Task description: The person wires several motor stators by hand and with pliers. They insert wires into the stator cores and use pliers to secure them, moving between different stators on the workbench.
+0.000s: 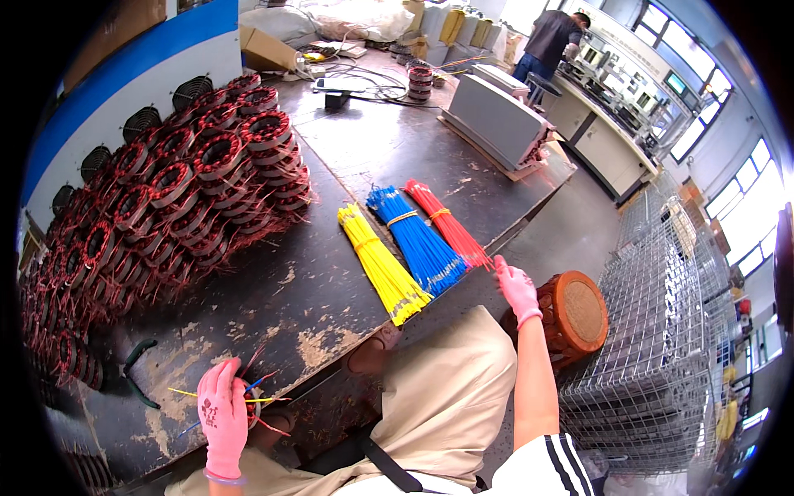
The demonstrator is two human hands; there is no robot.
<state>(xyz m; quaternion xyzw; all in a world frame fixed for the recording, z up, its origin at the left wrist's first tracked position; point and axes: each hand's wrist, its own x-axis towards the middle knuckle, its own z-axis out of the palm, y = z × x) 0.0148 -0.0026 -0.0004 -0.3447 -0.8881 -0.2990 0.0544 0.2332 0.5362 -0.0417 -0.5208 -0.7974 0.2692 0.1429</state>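
My left hand (222, 405), in a pink glove, is closed around a small motor stator (253, 407) at the table's near edge. The glove hides most of it, and yellow, blue and red wires stick out from it. My right hand (518, 293), also gloved in pink, is just off the lower end of a bundle of red wires (447, 221). Its fingers look drawn together; whatever is between them is too small to make out. Beside the red bundle lie a blue wire bundle (416, 240) and a yellow wire bundle (379, 260), each banded.
Stacked stators with red windings (219, 157) fill the table's left side. Dark-handled pliers (132, 372) lie nearer. A grey box (496, 116) stands at the far right of the table (306, 289). Right of me are a wooden stool (583, 310) and wire-mesh cages (645, 355). A person (550, 45) works at the back.
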